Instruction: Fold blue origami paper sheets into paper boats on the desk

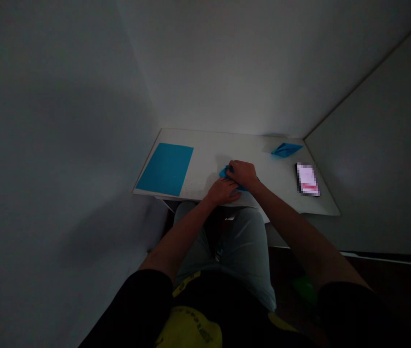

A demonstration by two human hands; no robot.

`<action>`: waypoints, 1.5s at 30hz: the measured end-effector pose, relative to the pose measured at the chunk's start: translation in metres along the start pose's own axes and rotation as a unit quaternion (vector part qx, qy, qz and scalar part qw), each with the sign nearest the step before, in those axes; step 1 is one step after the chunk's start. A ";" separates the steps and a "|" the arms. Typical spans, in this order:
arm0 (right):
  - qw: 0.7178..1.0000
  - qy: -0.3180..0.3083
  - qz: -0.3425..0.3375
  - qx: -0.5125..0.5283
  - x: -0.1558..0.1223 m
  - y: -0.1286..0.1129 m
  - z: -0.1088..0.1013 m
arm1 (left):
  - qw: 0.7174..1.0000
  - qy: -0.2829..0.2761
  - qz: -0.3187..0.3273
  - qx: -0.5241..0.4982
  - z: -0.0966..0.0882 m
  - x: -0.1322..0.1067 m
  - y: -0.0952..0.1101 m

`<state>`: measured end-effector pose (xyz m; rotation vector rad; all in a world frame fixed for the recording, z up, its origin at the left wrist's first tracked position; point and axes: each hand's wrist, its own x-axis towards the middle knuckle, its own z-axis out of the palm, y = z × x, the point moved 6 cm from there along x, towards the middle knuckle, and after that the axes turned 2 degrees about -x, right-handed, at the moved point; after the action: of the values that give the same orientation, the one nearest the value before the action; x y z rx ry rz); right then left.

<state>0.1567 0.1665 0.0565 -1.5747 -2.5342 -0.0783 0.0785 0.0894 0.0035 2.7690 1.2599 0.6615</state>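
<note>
A small folded piece of blue paper [222, 172] lies on the white table near its front edge, mostly covered by my hands. My left hand [223, 191] rests flat on the paper's near side, its fingers stretched out to the right. Just beyond it, my right hand [243, 172] is closed, with curled fingers gripping the paper's far side. The fingertips of my right hand are partly hidden, as is the exact shape of the fold.
A flat blue sheet [167, 169] lies at the table's left end. At the back right stands a folded blue paper shape [286, 150], with a phone [307, 179] nearer on the right. Walls enclose the table [205, 145] at the left, back and right.
</note>
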 end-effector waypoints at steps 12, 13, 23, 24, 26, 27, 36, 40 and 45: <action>0.948 0.141 0.065 0.278 0.020 0.081 -0.024 | 0.999 0.022 -0.031 0.020 -0.008 -0.002 0.002; 0.946 0.145 0.079 0.280 0.019 0.089 -0.024 | 0.999 0.021 -0.032 0.022 -0.008 -0.002 0.001; 0.943 0.148 0.178 0.240 -0.008 0.155 -0.010 | 0.997 0.031 -0.059 0.037 -0.005 -0.004 -0.003; 0.943 0.150 0.179 0.235 -0.012 0.159 -0.009 | 0.997 0.035 -0.063 0.038 -0.006 -0.004 -0.003; 0.946 0.144 0.188 0.219 -0.021 0.168 -0.006 | 0.996 0.043 -0.073 0.038 -0.006 -0.005 -0.005; 0.948 0.138 0.198 0.209 -0.026 0.173 -0.004 | 0.995 0.045 -0.077 0.039 -0.006 -0.005 -0.005; 0.945 0.143 0.239 0.175 -0.060 0.217 0.004 | 0.993 0.060 -0.102 0.027 -0.011 -0.007 -0.006; 0.952 0.119 0.245 0.139 -0.072 0.229 0.001 | 0.990 0.070 -0.122 0.017 -0.014 -0.008 -0.007; 0.962 0.173 0.202 0.060 -0.094 0.206 -0.018 | 0.987 0.069 -0.146 0.007 -0.012 -0.006 -0.011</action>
<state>0.3837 0.1730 0.0510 -1.8112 -1.8871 -0.1340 0.0619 0.0906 0.0098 2.5086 1.6575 0.8299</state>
